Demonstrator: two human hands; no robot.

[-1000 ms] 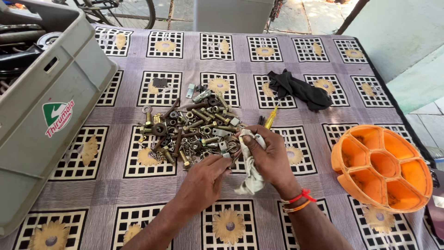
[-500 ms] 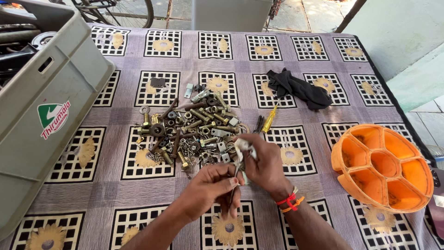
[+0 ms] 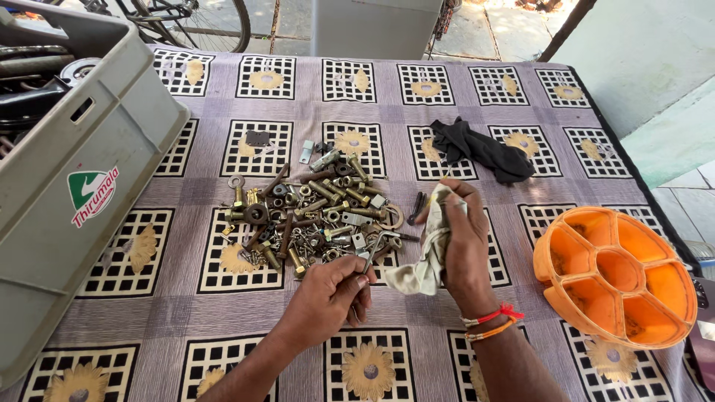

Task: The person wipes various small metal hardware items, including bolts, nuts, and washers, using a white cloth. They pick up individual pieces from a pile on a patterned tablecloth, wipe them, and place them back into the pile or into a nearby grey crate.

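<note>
The left hand (image 3: pixel 328 294) pinches a bent metal hex key (image 3: pixel 376 248), its grip closed on the shaft, at the hardware pile's (image 3: pixel 313 212) five o'clock edge. The right hand (image 3: pixel 454 238), at three o'clock of the pile, clutches a pale rag (image 3: pixel 421 268) with fingers curled, above the counter (image 3: pixel 223 313).

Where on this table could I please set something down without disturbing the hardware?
Bare cloth lies between the grey crate and the pile of bolts and nuts, along the far edge beyond the black cloth, and near the front edge left of the left hand. It is crowded around the pile, the right hand with its rag, and the orange compartment tray.
</note>
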